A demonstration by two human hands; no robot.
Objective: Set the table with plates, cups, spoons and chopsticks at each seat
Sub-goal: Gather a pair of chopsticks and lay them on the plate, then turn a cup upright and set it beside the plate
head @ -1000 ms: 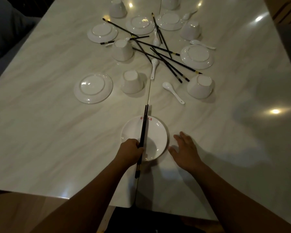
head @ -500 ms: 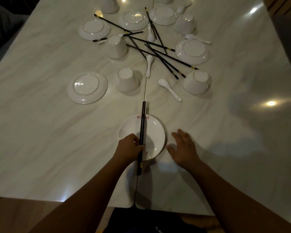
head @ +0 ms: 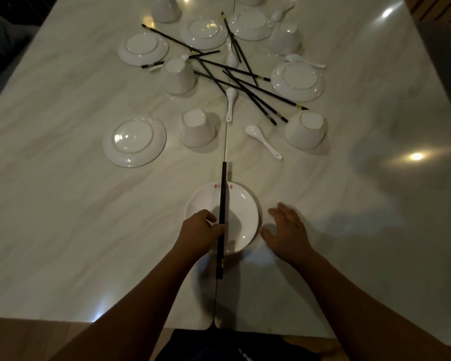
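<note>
— Fingers of the left hand (head: 202,231) are curled around a pair of black chopsticks (head: 221,204), which lie straight across the near plate (head: 241,217) with the tips past its far rim and the butts overhanging toward the worktop (head: 63,230) edge. What is the right doing?

— The right hand (head: 285,229) is released, fingers spread, palm down just beside the plate's right rim, holding nothing. I cannot tell whether it touches the rim.

— How would you expect the chopsticks to handle?

— Light, stiff and probably smooth, so my guess is they roll on the glazed plate once let go. Pinching both together near the middle or slightly toward the thick end looks best; that is about where the left hand has them. The plate is ceramic: hard, slick, chippable, best taken by the rim.

— And the rest of the set?

— Further out, well apart from this seat, sit upside-down cups (head: 197,130), overturned plates (head: 134,140), white spoons (head: 263,140) and a crossed heap of chopsticks (head: 245,79).

— Anything different from half a second back?

— Very little. The left hand kept its grip and the pair stayed along the plate's middle; the right hand hardly shifted beside the rim. The far pile is unchanged; only the view slid a bit.
</note>
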